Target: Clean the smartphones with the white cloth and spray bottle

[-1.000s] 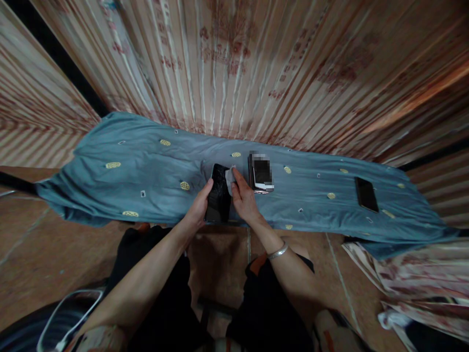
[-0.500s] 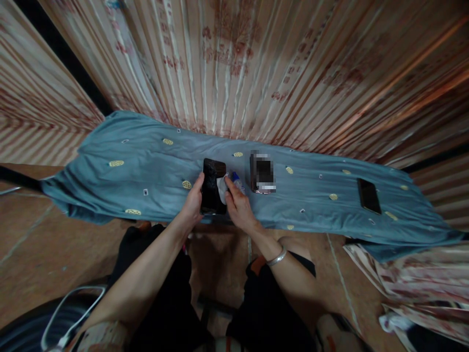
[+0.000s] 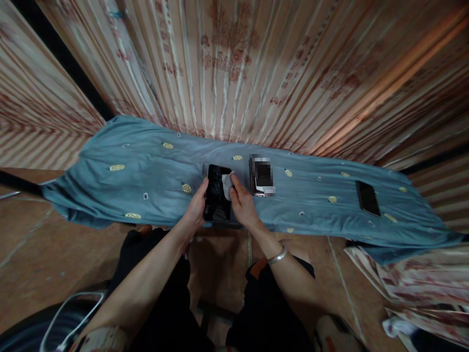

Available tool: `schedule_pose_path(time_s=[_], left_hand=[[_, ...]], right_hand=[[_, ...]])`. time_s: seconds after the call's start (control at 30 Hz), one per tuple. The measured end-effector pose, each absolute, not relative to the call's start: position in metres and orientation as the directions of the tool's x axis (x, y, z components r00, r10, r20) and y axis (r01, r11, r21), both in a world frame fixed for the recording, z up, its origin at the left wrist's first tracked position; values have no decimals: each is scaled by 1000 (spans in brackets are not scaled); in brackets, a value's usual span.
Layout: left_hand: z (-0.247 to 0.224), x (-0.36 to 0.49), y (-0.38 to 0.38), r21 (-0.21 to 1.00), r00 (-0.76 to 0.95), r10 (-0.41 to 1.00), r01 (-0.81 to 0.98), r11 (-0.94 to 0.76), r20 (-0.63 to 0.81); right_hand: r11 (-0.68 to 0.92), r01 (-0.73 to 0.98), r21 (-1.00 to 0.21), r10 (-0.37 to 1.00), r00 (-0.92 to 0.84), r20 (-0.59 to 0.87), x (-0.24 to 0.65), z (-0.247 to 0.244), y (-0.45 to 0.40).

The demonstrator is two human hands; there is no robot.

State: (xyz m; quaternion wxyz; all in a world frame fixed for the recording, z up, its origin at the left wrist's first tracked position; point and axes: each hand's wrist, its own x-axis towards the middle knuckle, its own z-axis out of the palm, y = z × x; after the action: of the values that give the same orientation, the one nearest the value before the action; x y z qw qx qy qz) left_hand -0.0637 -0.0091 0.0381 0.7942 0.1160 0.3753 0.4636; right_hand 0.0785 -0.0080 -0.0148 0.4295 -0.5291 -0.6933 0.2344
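A black smartphone [image 3: 215,198] is gripped along its left edge by my left hand [image 3: 195,206], its dark screen facing up with smeary marks on it. My right hand [image 3: 244,206] pinches a whitish cloth or wipe [image 3: 227,184], which lies against the upper right part of the screen. The fingertips partly cover the cloth. Just right of my right hand, a box-like item [image 3: 257,188] sits on the blue fabric, mostly blurred out by pixelation.
Blue patterned fabric [image 3: 154,168] covers the long narrow surface. Another dark phone [image 3: 368,198] lies toward its right end. Pleated curtains [image 3: 227,98] hang along the far side. A white cable [image 3: 73,297] loops over a round black object at lower left.
The phone has shifted slightly right in my left hand, and the cloth has moved right and a little with it. The blue-capped item beside my right hand is no longer visible.
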Motion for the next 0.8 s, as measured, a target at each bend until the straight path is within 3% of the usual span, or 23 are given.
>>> schedule_pose_path(time_s=[0.37,0.57,0.8], left_hand=[[44,-79,7,586,59,849,-699,411,-525],[41,-87,13,570,59,891,-749,337,-449],[40,-89,18,538,48,872,-770,342,-487]], right_hand=[[426,511,-747,905,-250,345,66,-8,-39],[423,518,-743,901,-327,286,65,-5,-48],[454,475,-754,877,-386,285,78,-2,-46]])
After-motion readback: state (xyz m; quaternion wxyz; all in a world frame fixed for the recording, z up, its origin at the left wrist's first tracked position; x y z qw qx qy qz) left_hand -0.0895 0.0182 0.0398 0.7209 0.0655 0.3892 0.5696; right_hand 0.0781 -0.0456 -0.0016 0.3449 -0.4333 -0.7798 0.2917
